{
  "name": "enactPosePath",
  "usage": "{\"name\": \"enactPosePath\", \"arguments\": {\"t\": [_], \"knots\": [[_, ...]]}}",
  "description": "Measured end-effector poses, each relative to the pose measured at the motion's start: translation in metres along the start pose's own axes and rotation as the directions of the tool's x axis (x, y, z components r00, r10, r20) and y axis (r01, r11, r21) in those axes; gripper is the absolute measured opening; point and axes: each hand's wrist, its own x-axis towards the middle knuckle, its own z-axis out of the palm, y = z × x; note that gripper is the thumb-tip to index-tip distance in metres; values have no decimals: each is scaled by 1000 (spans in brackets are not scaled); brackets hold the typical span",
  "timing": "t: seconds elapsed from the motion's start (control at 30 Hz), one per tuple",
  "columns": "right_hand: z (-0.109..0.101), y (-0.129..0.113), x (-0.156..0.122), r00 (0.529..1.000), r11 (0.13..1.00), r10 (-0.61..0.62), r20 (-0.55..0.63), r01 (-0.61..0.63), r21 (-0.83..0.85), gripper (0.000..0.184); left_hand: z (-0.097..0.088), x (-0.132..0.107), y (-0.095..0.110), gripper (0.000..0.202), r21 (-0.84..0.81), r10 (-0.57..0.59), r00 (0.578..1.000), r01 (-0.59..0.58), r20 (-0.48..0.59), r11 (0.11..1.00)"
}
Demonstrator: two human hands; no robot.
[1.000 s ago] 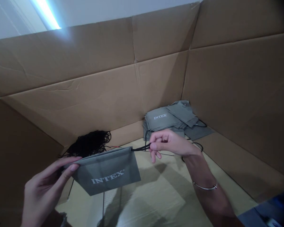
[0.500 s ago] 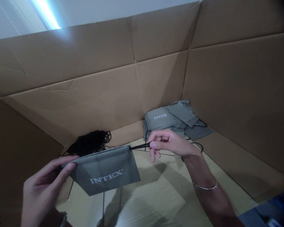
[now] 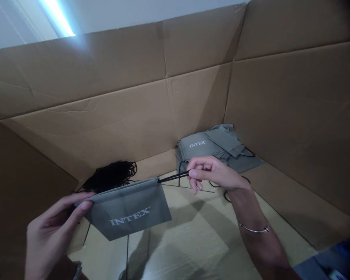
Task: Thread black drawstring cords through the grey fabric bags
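Observation:
A grey drawstring pouch printed INTEX hangs slightly tilted above the yellowish work surface. My left hand pinches its upper left corner between thumb and fingers. Out of the pouch's upper right corner come two strands of black cord, stretched taut. Their far end is pinched between thumb and forefinger of my right hand, its other fingers curled loosely. Behind the pouch lies a heap of black cords, partly hidden by it. A pile of grey pouches rests beyond my right hand.
Cardboard walls enclose the yellowish surface at the back and both sides. Loose black cord loops lie near my right wrist. Some blue-grey material shows at the lower right corner.
My right hand has moved a little right and up, drawing out a longer stretch of cord. The pouch and my left hand have shifted slightly left.

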Motion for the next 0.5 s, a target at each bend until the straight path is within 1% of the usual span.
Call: {"name": "enactPosePath", "arguments": {"t": [0.07,0.17,0.27,0.37,0.5], "knots": [[-1,-2,-2,999,1000,13,-29,-13,-2,20,0,-1,-1,15,-22,-27,999,27,27,999],[-3,-2,-3,1000,1000,-4,-25,5,29,20,-1,-2,0,16,-20,-48,998,49,44,999],[-5,0,-2,1000,995,-19,-20,21,100,20,-1,-3,2,14,-16,-45,997,46,58,999],[-8,4,-3,999,983,-24,-47,32,182,18,-1,-4,2,13,-21,-43,997,45,68,999],[-12,7,-4,998,962,-24,-58,38,270,18,-1,-5,0,15,-30,-34,997,36,69,999]]}}
